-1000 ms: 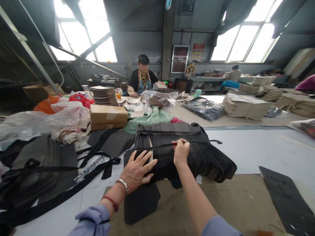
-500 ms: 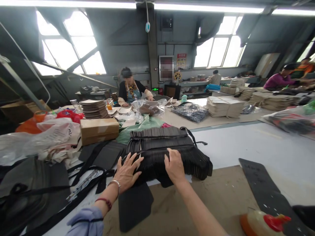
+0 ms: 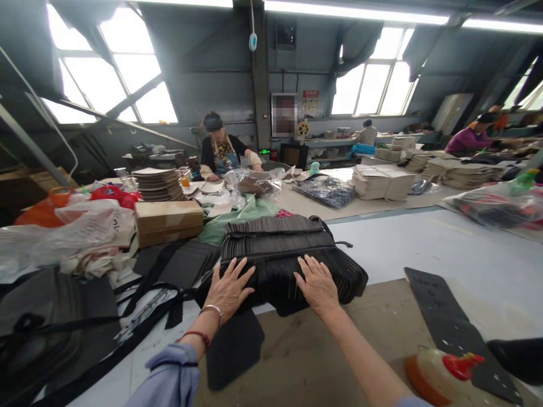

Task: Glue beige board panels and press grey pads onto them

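A long bundle of thin black sheets [image 3: 280, 249], standing on edge and packed side by side, lies across the table with black straps around it. My left hand [image 3: 229, 291] rests on the bundle's near left part, fingers spread. On its near right part lies my right hand [image 3: 317, 284], fingers also apart, palm down. Neither hand is closed around anything. Below my left hand, a single flat black piece [image 3: 235, 350] sits on the brown board [image 3: 305, 362].
A glue bottle with a red cap [image 3: 441, 373] and a long black piece [image 3: 449, 316] are at right. Left are a cardboard box [image 3: 168, 223], plastic bags [image 3: 80, 220] and black sheets [image 3: 38, 333]. A person [image 3: 223, 150] sits across the table.
My right hand has shifted right along the bundle, and its bent fingers have spread flat. My left hand has moved slightly right and stays spread on the sheets. The view has shifted a little.
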`<state>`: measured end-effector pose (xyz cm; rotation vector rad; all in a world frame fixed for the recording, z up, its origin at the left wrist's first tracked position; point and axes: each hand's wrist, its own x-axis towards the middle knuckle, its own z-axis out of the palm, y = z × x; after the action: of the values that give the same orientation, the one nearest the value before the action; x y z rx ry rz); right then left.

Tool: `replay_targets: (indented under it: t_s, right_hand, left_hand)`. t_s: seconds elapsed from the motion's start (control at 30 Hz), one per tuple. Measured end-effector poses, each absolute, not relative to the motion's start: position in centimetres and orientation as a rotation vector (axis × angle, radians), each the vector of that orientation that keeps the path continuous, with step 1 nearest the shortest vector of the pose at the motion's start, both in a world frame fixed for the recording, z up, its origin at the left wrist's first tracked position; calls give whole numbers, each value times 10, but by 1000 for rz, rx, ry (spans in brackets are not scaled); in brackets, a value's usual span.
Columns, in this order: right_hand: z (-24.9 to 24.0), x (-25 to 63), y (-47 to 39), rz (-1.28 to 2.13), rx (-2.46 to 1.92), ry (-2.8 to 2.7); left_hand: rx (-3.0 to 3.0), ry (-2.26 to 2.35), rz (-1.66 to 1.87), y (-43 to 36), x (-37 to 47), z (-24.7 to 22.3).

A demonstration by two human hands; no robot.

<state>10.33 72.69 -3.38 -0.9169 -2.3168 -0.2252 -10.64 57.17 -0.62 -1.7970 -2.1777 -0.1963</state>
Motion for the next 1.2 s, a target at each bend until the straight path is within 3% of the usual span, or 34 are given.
replay_targets:
  t_s: [0.3,0.6,0.87,1.2]
  right_hand:
    - [-33,52,668,-159,-764,-2378]
    - [-37,68,699,-240,-677,-2449]
    - [-26,50,652,-177,-737,-2424]
    - [-65,-9,607,81,-1243,-2063]
  left_hand:
    - [-1792,-2207,-239,571,-110,-8]
    - [-1844,-2219,-288,562,-121,-5]
    - [-1821,-2249,-359,563,-119,-7]
    - [-1840,-2157,-409,564,-126,-14]
